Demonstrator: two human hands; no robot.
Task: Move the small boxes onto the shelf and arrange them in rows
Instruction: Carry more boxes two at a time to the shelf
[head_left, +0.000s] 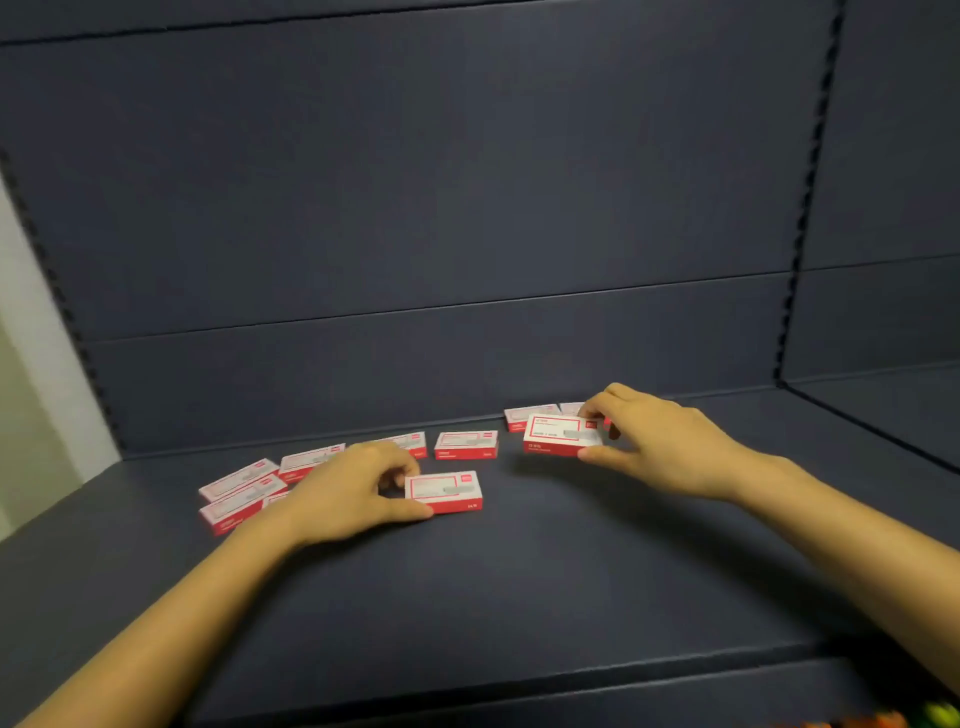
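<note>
Dark shelf (519, 597) carries small red-and-white boxes (466, 445) near its back wall. Left hand (353, 493) pinches one box (444, 491) lying flat in front; right hand (670, 447) grips a second box (561, 435) further right.

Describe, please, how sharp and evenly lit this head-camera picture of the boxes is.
Head view: dim, even light, no glare; soft shadows under the left hand and right hand; print on the small boxes too blurred to read; wide-angle lens bows the uprights and seams of the shelf.
</note>
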